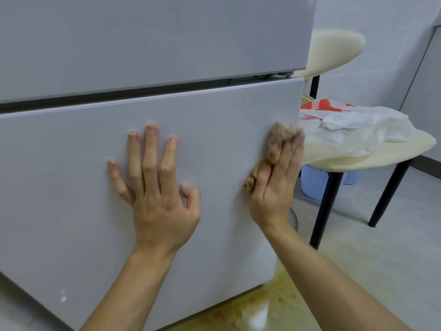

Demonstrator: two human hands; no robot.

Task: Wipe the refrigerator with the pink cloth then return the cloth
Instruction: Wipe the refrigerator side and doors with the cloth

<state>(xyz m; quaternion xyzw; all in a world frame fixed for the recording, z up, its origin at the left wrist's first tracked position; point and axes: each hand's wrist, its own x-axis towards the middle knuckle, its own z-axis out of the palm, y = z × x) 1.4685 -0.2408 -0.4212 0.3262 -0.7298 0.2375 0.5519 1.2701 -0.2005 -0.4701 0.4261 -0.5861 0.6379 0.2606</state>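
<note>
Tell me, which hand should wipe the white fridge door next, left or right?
Right, probably. The right hand presses the crumpled pinkish cloth against the pale grey lower refrigerator door, near its right edge. The left hand only rests flat on that door, holding nothing.

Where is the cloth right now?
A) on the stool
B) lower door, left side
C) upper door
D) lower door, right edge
D: the right hand presses the cloth flat against the lower door at its right edge, while the left hand lies bare at mid-door.
</note>
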